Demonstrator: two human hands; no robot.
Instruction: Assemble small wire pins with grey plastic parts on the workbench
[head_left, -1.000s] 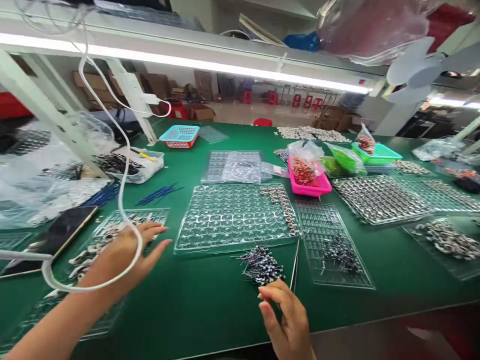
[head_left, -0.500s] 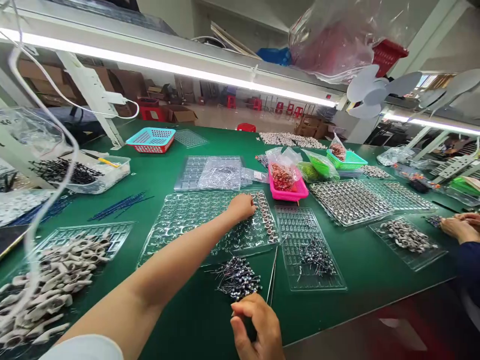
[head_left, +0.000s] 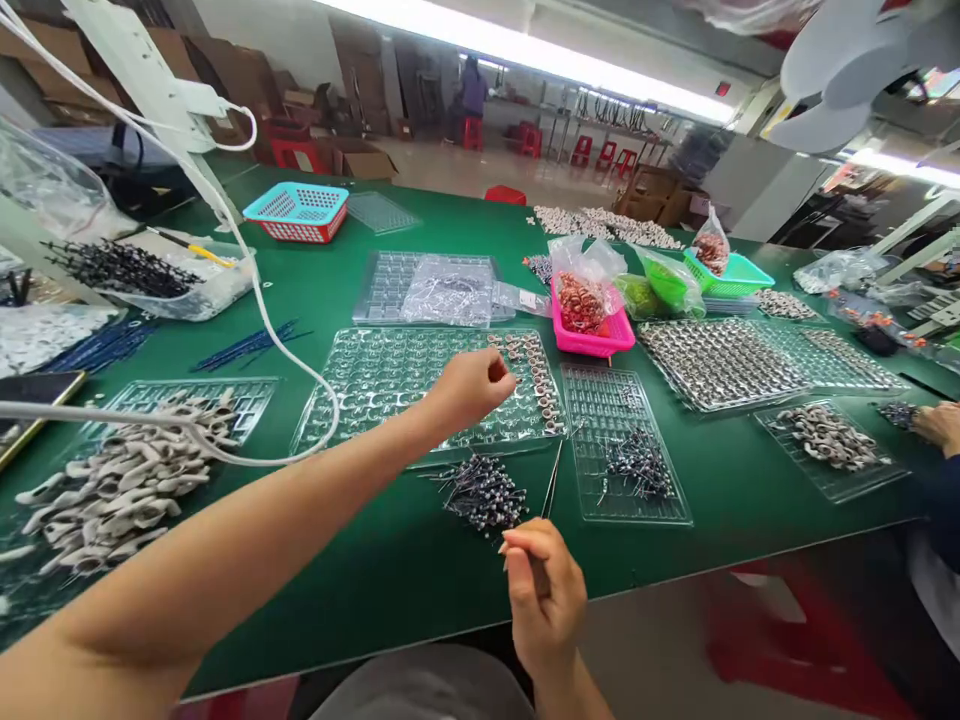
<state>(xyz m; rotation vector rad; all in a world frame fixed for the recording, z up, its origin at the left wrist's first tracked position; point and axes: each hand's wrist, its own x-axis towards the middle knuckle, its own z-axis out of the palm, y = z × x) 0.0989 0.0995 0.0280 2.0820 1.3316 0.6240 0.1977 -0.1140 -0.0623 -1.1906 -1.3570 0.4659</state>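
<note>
My left hand [head_left: 474, 388] hovers over a clear plastic tray [head_left: 375, 385] of rounded pockets. Its fingers are curled closed, and I cannot make out what they hold. Small beige ring-like pieces [head_left: 541, 385] fill pockets along the tray's right side and part of its top row. Lower down, my right hand [head_left: 546, 590] is closed in a pinch with thumb against fingertips; anything in it is too small to name. Just beyond it lie a heap of thin-stemmed, bead-headed pieces [head_left: 486, 493] and metal tweezers [head_left: 553, 480].
To the right lies a second clear tray [head_left: 600, 410] with more stemmed pieces, behind it a pink basket [head_left: 592, 342]. Pale spoon-shaped pieces [head_left: 142, 480] pile up at left. A white cable [head_left: 262, 310] loops across the left side. At far right is a co-worker's hand [head_left: 941, 425].
The view has tipped downward. My left hand has drawn back slightly from the tray's far right part, uncovering beige pieces in the top row. My right hand stays pinched near the heap.
</note>
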